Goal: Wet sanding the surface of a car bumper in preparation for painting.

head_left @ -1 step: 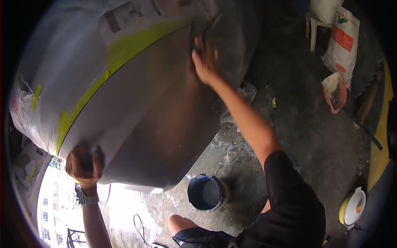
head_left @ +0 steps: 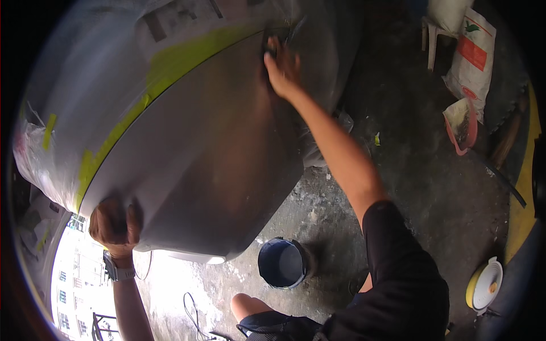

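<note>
Your right hand [head_left: 282, 69] has the broad grey panel [head_left: 210, 153] open below and to its left, with the yellow tape line [head_left: 153, 85] and masking paper [head_left: 102, 74] bounding it above. Your left hand [head_left: 115, 224] sits at the panel's lower edge. Beneath that edge, a blue bucket [head_left: 282, 262] and your knee [head_left: 245, 306] take up the concrete floor [head_left: 421, 187], while sacks [head_left: 472, 54] crowd the far right.

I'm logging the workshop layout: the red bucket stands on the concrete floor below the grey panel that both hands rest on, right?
Not quite: the bucket is blue, not red. The head view shows it on the concrete floor below the grey panel, with the left hand and right hand on that panel.
</note>
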Demonstrator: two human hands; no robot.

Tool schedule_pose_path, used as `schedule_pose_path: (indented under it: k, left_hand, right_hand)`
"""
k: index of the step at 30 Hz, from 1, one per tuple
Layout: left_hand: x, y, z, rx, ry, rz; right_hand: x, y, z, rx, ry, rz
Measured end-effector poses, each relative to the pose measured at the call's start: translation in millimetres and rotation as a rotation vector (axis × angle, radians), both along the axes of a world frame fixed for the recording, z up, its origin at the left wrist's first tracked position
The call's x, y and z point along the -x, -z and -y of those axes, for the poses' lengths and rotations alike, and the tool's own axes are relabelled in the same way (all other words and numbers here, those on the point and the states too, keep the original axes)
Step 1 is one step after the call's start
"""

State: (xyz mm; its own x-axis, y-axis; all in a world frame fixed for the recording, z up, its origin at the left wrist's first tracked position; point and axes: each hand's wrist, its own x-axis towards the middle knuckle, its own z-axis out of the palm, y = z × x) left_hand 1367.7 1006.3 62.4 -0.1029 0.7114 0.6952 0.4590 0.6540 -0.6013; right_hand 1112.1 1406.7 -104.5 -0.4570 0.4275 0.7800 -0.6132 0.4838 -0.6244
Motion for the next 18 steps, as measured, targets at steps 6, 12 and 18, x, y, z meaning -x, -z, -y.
schedule_pose_path:
  k: [6, 12, 18]
  left_hand:
    - [0, 2, 10, 0.029, -0.026, 0.007]
    - [2, 1, 7, -0.017, 0.02, 0.01]
    - [-2, 0, 5, 0.005, 0.018, 0.012]
  right_hand:
    - [-17, 67, 25, -0.166, 0.108, -0.038]
    - [-145, 228, 115, -0.119, -0.044, 0.417]
    - [-126, 202, 105, 0.148, -0.156, 0.137]
